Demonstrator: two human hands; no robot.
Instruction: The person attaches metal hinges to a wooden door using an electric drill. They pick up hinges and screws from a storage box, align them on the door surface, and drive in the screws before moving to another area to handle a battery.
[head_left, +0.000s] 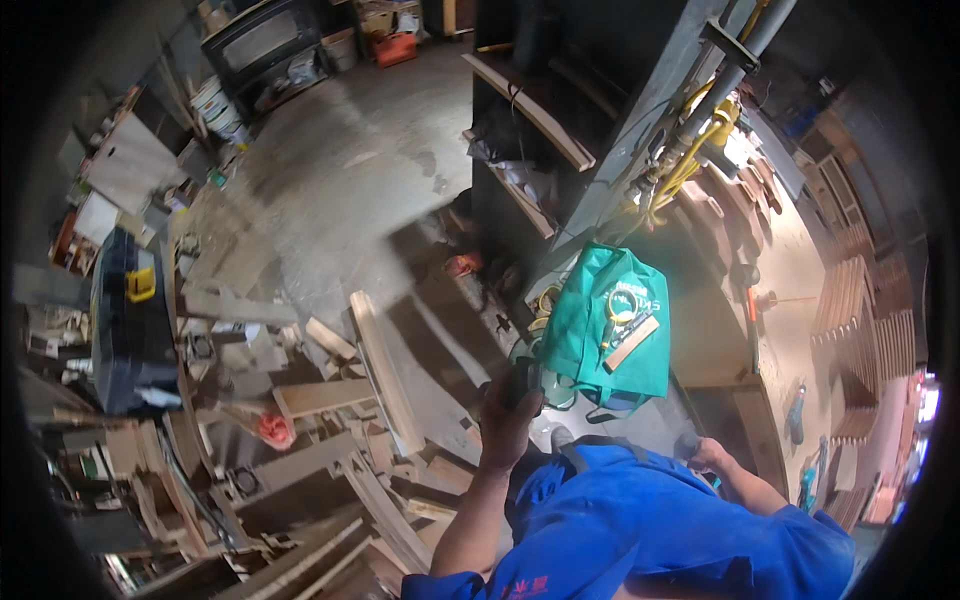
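Note:
My left hand (pixel 507 425) is raised beside the lower left of a green fabric bag (pixel 570 335), its fingers closed round a small dark object (pixel 528 384) whose kind I cannot make out. On the bag lie a short strip of wood (pixel 630 346) and a thin yellow ring-shaped item. At my right side, close to the edge of the wooden bench, my right hand (pixel 712 457) is closed against a dark rounded thing (pixel 687 444), also too unclear to name. Blue clothing covers my body and upper arms.
Wood offcuts (pixel 385 370) lie heaped across the floor on the left, near a dark toolbox (pixel 140 320) with a yellow latch. The bench (pixel 790 330) at right bears stacked curved wooden parts (pixel 845 310) and hand tools. Yellow hoses (pixel 680 180) hang along a metal post.

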